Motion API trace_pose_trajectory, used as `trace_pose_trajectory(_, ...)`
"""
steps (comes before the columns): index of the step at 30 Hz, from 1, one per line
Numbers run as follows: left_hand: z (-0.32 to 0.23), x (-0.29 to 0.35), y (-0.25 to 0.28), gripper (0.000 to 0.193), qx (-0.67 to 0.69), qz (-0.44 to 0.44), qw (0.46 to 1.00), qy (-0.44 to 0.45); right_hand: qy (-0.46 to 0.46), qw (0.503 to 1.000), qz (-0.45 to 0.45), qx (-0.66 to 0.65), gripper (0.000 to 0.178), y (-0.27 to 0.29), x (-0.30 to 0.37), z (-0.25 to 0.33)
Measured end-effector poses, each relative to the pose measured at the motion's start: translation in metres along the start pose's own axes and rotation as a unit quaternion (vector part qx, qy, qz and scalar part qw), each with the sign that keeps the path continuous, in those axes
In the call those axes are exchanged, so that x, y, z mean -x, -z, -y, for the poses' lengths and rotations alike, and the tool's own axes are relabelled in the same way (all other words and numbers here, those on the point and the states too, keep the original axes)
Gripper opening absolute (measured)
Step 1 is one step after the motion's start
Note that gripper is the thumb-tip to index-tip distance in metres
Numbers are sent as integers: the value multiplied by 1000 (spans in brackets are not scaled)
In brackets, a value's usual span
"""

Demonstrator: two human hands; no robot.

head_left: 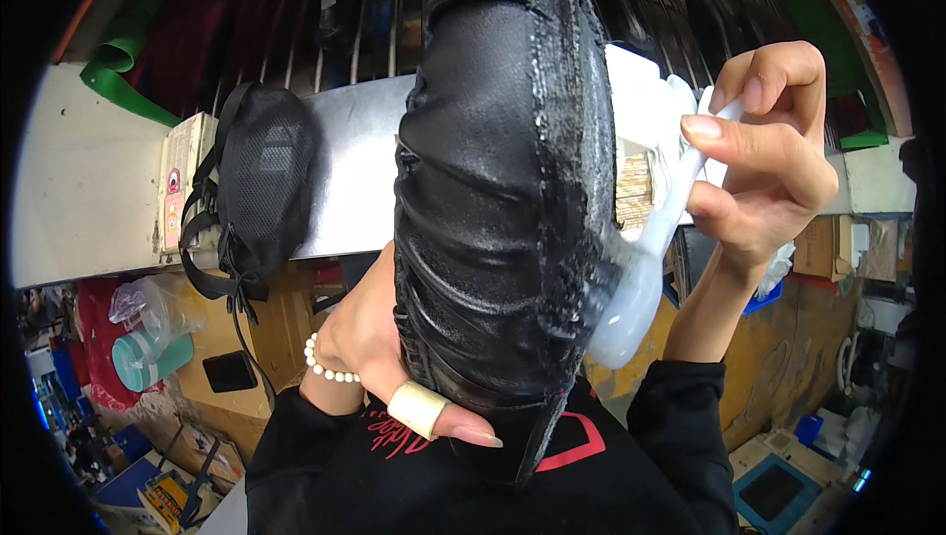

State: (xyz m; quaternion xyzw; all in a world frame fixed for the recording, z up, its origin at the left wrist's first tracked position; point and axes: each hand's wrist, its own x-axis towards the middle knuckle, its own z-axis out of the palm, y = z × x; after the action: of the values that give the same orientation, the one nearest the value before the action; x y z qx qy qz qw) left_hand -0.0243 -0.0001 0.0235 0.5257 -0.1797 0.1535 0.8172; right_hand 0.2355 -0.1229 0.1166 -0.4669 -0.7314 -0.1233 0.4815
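Note:
A black leather shoe upper [473, 170] with deep pleats fills the middle of the view, held upright close to the camera. My left hand [370, 333] grips it from below and behind. A tan band wraps the left thumb, which lies across the shoe's lower end; the other left fingers are hidden. On the right, my right hand [778, 146] pinches the thin handle of a white brush [631, 308] between thumb and fingers. The brush's dark bristles touch the shoe's right lower edge, where a rough whitish, wet-looking strip runs along its length.
Behind the shoe lies a metal plate [355, 121], with a rack of metal bars [286, 52] beyond it. A black mesh bag [266, 170] sits at the left. Lower left are a phone [230, 371] and a teal container [148, 358]. Green sheeting [123, 82] hangs by the rack.

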Motion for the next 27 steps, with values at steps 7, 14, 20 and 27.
trace_pose_trajectory(7, 1, 5, 1, 96, -4, 1, 1000, -10, 30, 998, 59, -19, 47, 10, -4, -5)
trace_pose_trajectory(14, 2, 8, 0, 88, -10, 3, 997, -79, 45, 994, 100, -1, 47, 16, -7, -6)
trace_pose_trajectory(20, 15, 14, -11, 88, -108, -108, 970, -187, 32, 995, 89, -11, 47, 10, -3, -4)
trace_pose_trajectory(27, -19, 32, -18, 81, -46, -164, 983, 62, 31, 997, 71, 11, 47, 6, 4, 1)
